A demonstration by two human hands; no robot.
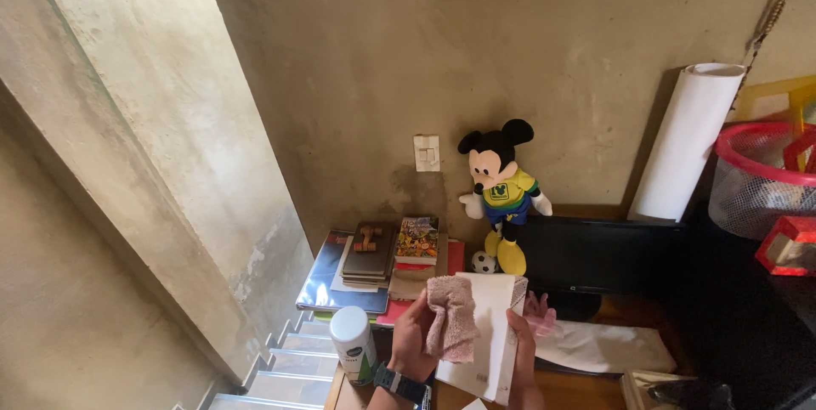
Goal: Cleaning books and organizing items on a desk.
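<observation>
While both hands grip it, the white book (486, 333) stands nearly upright at 6 o'clock in the frame, over the desk (578, 389) edge. Left hand (414, 344), w/ a watch (401, 384) on the wrist, is clenched on the pink cloth (450, 316), pressing it to the cover's upper left; right hand (520, 344) clamps the book's right edge, steadying. Looks like a wipe-down of the cover, mid-stroke, tho that's a judgement. Next move prob calls for dragging the cloth down the cover, book held firm. White tub (353, 344) sits just beside, at 9 o'clock from the hands. Book stack (374, 261) at 11, plush toy (503, 193) at 12 against the wall, paper roll (690, 142) at 2.
</observation>
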